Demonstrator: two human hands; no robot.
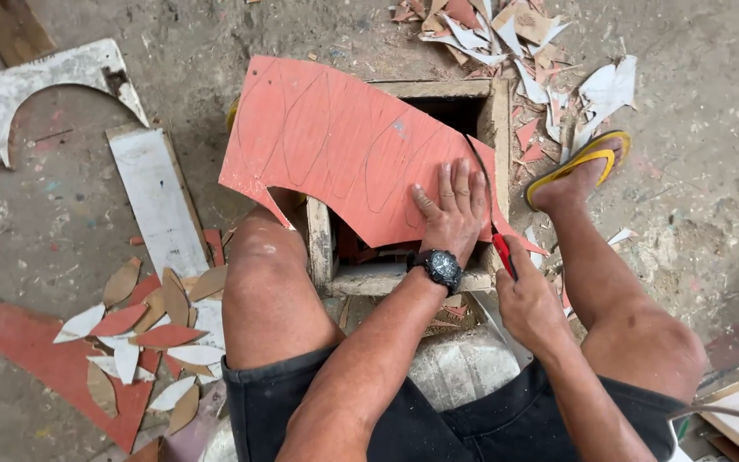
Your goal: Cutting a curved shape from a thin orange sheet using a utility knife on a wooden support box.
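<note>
Bare forearms, no sleeves in view. Left hand: chunky black round-faced wristwatch with a dark strap on the wrist. Right hand: no watch, ring or glove visible. Dark charcoal fabric shorts, hems slightly frayed, ending above bare knees. Yellow rubber flip-flop sandal on the right foot, sole edge and thong strap showing. Left foot hidden.

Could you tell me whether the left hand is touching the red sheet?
Touching: the head view shows the left hand lying flat, fingers spread, pressed on the red sheet.
</note>
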